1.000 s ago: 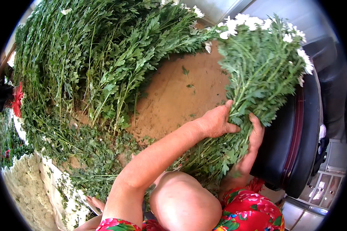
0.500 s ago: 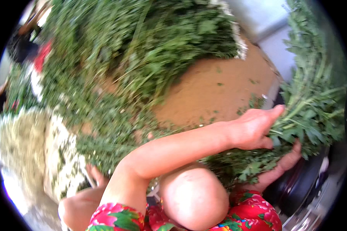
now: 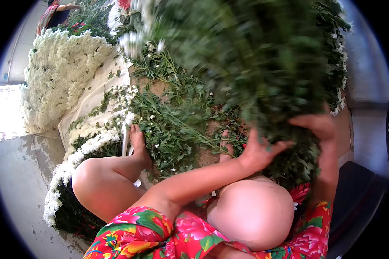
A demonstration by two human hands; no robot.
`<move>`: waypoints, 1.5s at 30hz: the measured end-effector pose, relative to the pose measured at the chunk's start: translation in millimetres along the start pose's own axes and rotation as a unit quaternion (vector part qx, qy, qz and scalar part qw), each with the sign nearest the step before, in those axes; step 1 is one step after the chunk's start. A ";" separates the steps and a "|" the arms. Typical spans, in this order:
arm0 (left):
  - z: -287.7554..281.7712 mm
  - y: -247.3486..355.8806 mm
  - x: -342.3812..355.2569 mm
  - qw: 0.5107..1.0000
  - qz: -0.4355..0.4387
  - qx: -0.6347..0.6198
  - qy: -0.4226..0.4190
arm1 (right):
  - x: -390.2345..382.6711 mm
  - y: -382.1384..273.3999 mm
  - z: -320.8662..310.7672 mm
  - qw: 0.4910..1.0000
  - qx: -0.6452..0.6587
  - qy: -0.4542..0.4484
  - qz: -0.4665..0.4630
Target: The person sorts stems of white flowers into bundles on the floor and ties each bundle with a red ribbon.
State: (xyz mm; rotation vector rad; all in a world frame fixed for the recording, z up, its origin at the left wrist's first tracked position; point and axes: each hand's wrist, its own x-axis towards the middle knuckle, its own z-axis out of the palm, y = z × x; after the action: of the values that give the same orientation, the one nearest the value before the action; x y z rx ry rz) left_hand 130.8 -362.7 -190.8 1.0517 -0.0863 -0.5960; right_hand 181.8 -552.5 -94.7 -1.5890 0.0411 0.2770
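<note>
Swinging flower bunch [image 3: 263, 64], now further left

A: Light OK?
B: Yep, bright; patch [image 3: 4, 113] far L blown out, shine on knee [image 3: 255, 209].
A: Blur?
B: Leaves [image 3: 250, 52] up top v. smeared, white flowers [image 3: 65, 82] L much sharper. Edges bent, corners blk.

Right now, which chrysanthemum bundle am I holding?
The blurred leafy bundle at top centre: your left hand and right hand clasp it; the white chrysanthemum heaps at left are unheld.
</note>
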 end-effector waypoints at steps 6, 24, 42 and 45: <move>-66.5 -43.8 -28.5 0.966 -0.064 -0.103 0.227 | 93.3 73.4 63.6 0.980 0.057 -0.178 0.072; -114.6 15.0 10.4 0.936 -0.319 0.141 -0.036 | 35.0 212.3 -24.8 0.933 0.106 0.329 0.101; -126.5 -59.5 51.1 0.624 0.080 0.724 -0.283 | 176.9 225.8 -111.3 0.733 0.176 0.601 0.266; -130.2 -61.4 50.5 0.626 0.097 0.726 -0.267 | 169.9 226.9 -114.0 0.748 0.195 0.593 0.225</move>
State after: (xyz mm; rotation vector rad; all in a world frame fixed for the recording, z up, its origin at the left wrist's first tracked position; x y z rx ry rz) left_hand 192.2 -306.9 -318.8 2.3482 -1.4082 -0.5614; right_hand 318.7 -650.1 -349.8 -1.0730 1.3993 -0.4066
